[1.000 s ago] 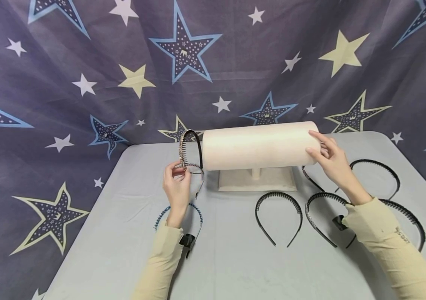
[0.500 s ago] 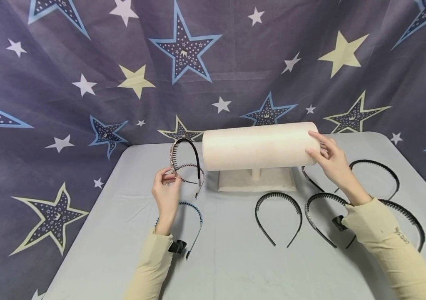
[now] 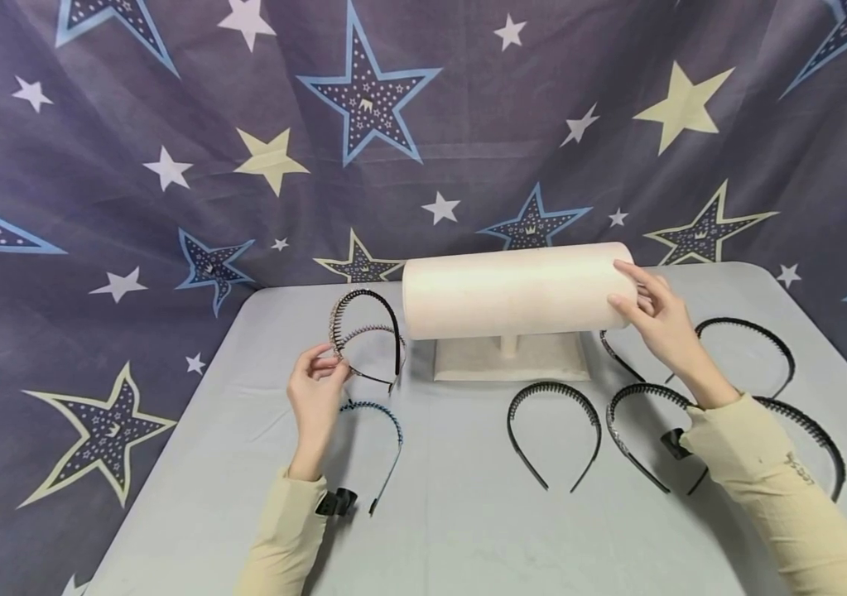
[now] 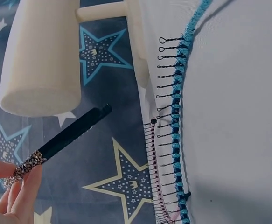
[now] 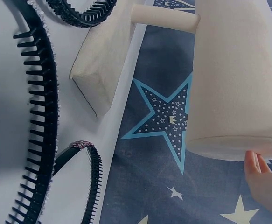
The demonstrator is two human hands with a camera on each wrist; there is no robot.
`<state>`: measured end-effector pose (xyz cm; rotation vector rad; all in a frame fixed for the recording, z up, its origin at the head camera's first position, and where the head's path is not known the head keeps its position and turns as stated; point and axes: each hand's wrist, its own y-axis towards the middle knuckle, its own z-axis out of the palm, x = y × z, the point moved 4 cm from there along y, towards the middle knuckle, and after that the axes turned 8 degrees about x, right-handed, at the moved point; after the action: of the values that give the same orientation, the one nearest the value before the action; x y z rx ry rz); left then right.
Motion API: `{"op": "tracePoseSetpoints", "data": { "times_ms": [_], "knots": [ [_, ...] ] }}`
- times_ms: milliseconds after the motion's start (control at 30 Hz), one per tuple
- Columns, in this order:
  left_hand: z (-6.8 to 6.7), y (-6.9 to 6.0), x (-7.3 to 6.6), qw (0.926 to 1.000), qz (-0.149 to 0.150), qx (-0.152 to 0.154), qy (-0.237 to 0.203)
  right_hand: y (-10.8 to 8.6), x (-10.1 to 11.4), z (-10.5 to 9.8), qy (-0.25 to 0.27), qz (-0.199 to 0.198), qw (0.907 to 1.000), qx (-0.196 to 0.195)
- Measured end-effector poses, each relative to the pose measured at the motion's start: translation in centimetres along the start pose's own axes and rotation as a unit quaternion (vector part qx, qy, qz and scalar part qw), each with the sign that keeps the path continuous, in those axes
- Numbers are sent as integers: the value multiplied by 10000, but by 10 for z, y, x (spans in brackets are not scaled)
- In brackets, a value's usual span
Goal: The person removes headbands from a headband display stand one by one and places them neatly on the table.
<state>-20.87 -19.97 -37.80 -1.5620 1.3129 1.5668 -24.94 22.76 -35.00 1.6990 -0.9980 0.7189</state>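
A black toothed headband with a glittering beaded side [image 4: 34, 160] is pinched between thumb and fingers of my left hand [image 3: 316, 389], upright and off the left end of the cream roll of a display stand [image 3: 512, 290]. The left wrist view shows its black end pointing towards the roll, apart from it. My right hand [image 3: 657, 319] rests its fingers and thumb against the roll's right end; in the right wrist view its fingertips [image 5: 252, 162] touch the end's rim. Behind the held headband lies a pinkish headband [image 4: 152, 172], with a blue one [image 3: 398, 439] nearer.
The stand's flat base [image 3: 453, 364] sits at the back of the grey-white table [image 3: 460, 513]. A black headband [image 3: 594, 414] lies in front of it. Several more dark headbands, one of them a toothed headband [image 3: 791, 356], lie around my right forearm. A star-patterned cloth [image 3: 468, 108] hangs behind.
My left hand has moved left and down, carrying the beaded headband away from the roll's left end. My right hand has stayed at the roll's right end.
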Motion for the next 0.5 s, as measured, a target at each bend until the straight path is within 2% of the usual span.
{"op": "tracePoseSetpoints", "data": {
  "times_ms": [133,233,400,467,500],
  "knots": [
    [-2,0,3,9987,-324,132,-373,-1,9,1,26,-15,10000,-4],
    [-5,1,6,9974,-468,257,-485,-1,14,2,6,-40,10000,-11],
    [-11,1,10,9962,-558,429,-517,-1,7,0,-70,-27,10000,-13],
    [-13,2,15,9955,-580,464,-582,0,2,0,-86,-19,10000,-22],
    [-14,4,23,9949,-531,507,-688,0,1,-1,-81,-21,10000,-26]
  ]
}}
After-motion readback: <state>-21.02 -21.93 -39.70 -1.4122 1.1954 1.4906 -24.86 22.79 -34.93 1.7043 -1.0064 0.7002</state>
